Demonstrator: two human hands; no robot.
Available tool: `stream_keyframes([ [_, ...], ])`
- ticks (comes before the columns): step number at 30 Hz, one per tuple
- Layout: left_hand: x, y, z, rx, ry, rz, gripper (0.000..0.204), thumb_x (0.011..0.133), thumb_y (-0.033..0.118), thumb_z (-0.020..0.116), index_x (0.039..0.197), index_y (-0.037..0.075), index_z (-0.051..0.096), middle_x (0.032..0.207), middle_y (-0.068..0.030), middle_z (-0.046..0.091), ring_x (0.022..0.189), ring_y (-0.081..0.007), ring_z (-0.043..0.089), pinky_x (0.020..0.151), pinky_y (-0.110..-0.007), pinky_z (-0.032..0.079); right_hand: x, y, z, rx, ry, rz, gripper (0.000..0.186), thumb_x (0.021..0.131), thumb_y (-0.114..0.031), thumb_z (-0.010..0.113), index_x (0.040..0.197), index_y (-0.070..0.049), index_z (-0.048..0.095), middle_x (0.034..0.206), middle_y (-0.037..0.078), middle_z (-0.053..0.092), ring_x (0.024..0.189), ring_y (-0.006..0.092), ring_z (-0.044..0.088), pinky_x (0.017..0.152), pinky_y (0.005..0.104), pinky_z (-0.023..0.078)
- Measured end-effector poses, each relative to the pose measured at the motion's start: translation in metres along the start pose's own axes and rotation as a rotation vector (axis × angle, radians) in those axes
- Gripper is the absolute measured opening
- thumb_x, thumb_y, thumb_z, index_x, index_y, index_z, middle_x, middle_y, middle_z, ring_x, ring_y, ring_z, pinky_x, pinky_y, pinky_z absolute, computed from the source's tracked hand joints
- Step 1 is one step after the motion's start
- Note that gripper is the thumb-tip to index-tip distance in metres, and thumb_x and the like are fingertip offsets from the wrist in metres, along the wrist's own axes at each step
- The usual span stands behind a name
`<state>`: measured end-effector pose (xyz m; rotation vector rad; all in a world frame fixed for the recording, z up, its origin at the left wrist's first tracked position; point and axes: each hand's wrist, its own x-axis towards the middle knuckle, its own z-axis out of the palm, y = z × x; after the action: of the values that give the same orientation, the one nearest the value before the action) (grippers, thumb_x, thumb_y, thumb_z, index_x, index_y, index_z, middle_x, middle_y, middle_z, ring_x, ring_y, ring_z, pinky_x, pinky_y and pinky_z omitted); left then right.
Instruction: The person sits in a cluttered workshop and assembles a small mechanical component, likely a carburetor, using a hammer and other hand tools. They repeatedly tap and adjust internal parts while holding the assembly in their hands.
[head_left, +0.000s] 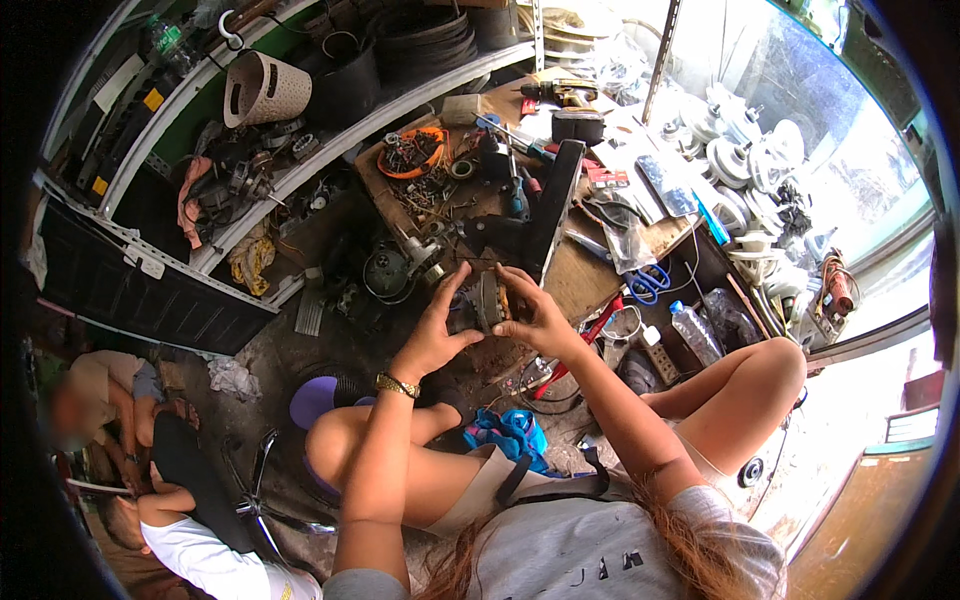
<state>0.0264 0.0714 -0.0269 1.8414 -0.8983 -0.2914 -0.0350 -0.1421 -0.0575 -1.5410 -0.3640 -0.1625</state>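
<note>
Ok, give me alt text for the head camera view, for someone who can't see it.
A seated person's left hand and right hand hold a small round motor part between them, over a cluttered wooden workbench. Tools, blue scissors and a plastic bottle lie around; shelves of parts stand to the left, and two other people sit at lower left.
</note>
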Motion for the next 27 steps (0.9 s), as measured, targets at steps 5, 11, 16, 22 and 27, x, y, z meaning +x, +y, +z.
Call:
stream_keyframes([
  [5, 0.001, 0.0, 0.001, -0.147, 0.005, 0.007, 0.111, 0.071, -0.001, 0.078, 0.159, 0.01, 0.011, 0.16, -0.0177, 0.025, 0.149, -0.0289, 0.024, 0.12, -0.04, 0.023, 0.006, 0.01, 0.003, -0.065, 0.011, -0.072, 0.094, 0.076, -0.024, 0.086, 0.148, 0.002, 0.032, 0.152, 0.015, 0.03, 0.143, 0.025, 0.029, 0.117, 0.0358, 0.024],
  [11, -0.006, -0.008, 0.006, -0.326, 0.073, 0.021, 0.111, 0.072, 0.01, 0.065, 0.16, 0.011, -0.003, 0.162, -0.0217, 0.014, 0.151, -0.0296, 0.015, 0.121, -0.04, 0.015, 0.011, 0.002, 0.021, -0.317, 0.107, -0.188, 0.101, 0.061, -0.022, 0.089, 0.142, 0.002, 0.035, 0.144, 0.022, 0.036, 0.138, 0.0362, 0.034, 0.114, 0.0404, 0.031],
  [16, -0.013, 0.012, 0.03, -0.682, 0.355, -0.277, 0.098, 0.089, 0.028, 0.068, 0.159, 0.013, 0.001, 0.16, -0.0166, 0.016, 0.145, -0.0282, 0.026, 0.116, -0.042, 0.028, 0.011, -0.033, 0.02, -0.567, 0.035, -0.172, 0.1, 0.058, -0.014, 0.085, 0.143, 0.001, 0.036, 0.138, 0.023, 0.042, 0.128, 0.042, 0.041, 0.109, 0.045, 0.038],
  [22, -0.025, 0.023, 0.029, -0.922, 0.355, -0.53, 0.109, 0.089, 0.033, 0.072, 0.155, 0.031, -0.016, 0.151, -0.0104, 0.031, 0.137, -0.0282, 0.038, 0.097, -0.062, 0.043, 0.009, -0.055, 0.028, -0.748, -0.094, -0.18, 0.101, 0.06, -0.014, 0.085, 0.145, -0.001, 0.034, 0.139, 0.021, 0.044, 0.122, 0.0404, 0.045, 0.102, 0.0457, 0.045],
  [27, -0.027, 0.021, 0.045, -0.867, 0.399, -0.669, 0.105, 0.089, 0.033, 0.072, 0.155, 0.028, -0.01, 0.146, -0.0079, 0.041, 0.132, -0.0256, 0.044, 0.093, -0.057, 0.047, 0.013, -0.057, 0.022, -0.891, -0.245, -0.11, 0.102, 0.059, -0.016, 0.084, 0.147, -0.003, 0.034, 0.139, 0.018, 0.046, 0.123, 0.0379, 0.046, 0.099, 0.0454, 0.047],
])
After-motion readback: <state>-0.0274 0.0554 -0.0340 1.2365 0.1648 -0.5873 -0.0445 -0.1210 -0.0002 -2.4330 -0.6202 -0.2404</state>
